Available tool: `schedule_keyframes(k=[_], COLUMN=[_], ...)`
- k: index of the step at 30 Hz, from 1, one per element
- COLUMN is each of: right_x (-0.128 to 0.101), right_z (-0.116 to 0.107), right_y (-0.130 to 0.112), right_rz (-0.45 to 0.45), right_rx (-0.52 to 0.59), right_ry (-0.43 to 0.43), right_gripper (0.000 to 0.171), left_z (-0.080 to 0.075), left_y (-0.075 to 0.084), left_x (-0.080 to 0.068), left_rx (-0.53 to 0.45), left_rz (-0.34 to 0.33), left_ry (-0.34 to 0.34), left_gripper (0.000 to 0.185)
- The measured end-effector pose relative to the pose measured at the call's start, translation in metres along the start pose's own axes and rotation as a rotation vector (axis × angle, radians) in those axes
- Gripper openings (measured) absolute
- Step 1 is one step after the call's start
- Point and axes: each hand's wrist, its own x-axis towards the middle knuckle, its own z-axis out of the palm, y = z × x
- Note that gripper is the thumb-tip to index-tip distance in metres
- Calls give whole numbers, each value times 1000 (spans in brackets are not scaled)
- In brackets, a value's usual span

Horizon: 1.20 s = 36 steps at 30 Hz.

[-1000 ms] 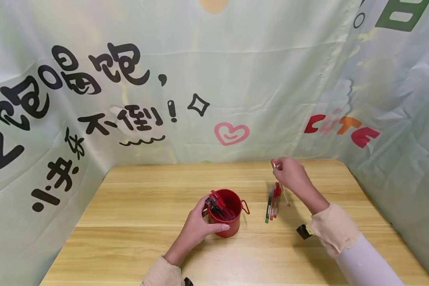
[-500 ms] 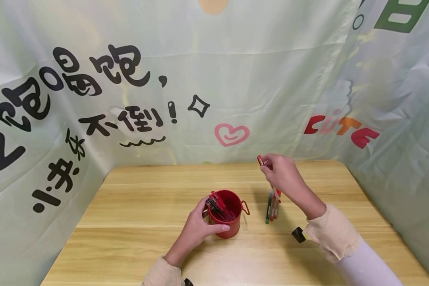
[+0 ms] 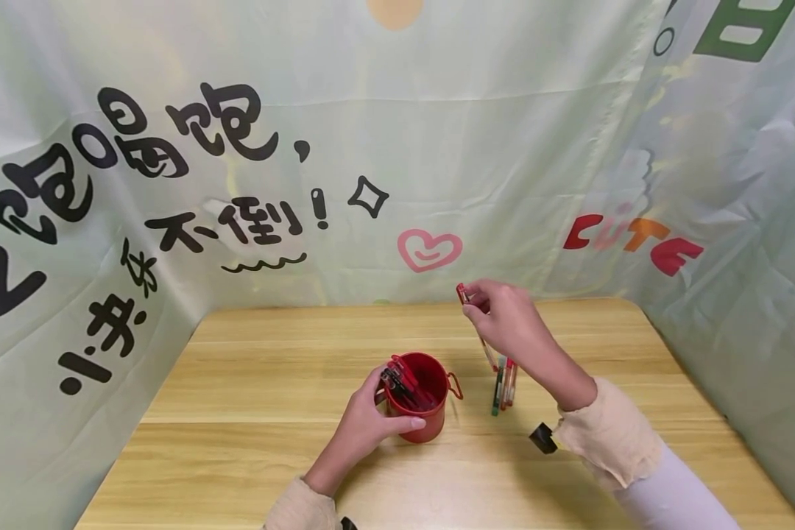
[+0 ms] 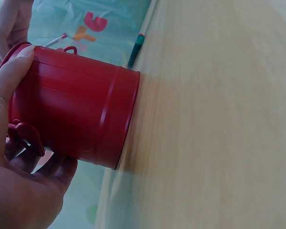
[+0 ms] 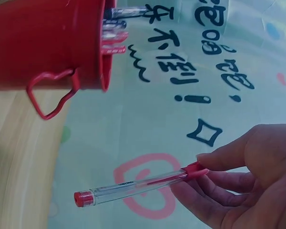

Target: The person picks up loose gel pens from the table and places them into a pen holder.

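And here's the left hand [image 3: 364,416], wrapped around the red bucket [image 4: 76,105], thumb on the near side, fingers round the far one, a grip that looks meant to keep it upright and steady on the table [image 3: 271,368]. Inside, pens [image 3: 404,383] lean against the wall nearest those left fingers, probably leaving room on the side facing the right hand [image 3: 510,316]. That right hand pinches a clear-barrelled pen [image 5: 138,186] near its red upper end, up off the table; holding it so high seems to leave the long barrel free below the fingertips, slanting down. The bucket sits within the left hand's grasp, left of the right hand and closer to the person. Right of the bucket, below the right hand, lie loose pens [image 3: 503,386], one green, others red; the exact count is unclear.
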Motion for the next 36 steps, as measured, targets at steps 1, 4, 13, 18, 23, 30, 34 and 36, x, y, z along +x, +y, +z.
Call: schedule_keyframes(k=[1, 4, 13, 18, 23, 30, 34, 36], right_x=[0, -1, -4, -6, -9, -7, -6, -6], right_z=[0, 0, -1, 0, 3, 12, 21, 26], right_y=[-2, -8, -20, -27, -33, -36, -34, -33], right_rz=[-7, -26, -59, -78, -89, -109, -107, -99], right_rx=[4, 24, 128, 222, 294, 403, 422, 420], right_ry=[6, 22, 37, 45, 27, -6, -38, -54], right_gripper=[28, 28, 25, 21, 18, 15, 15, 15], left_z=[0, 0, -1, 0, -1, -1, 0, 0], left_y=[0, -1, 2, 2, 2, 2, 2, 1], left_x=[0, -1, 0, 0, 0, 0, 0, 0], left_rx=[-1, 1, 4, -13, -23, -19, -17, -16], left_rz=[1, 3, 11, 4, 11, -1, -3, 2], left_ry=[0, 1, -9, -8, -16, -24, -17, -16], left_gripper=[90, 89, 91, 90, 90, 90, 90, 90])
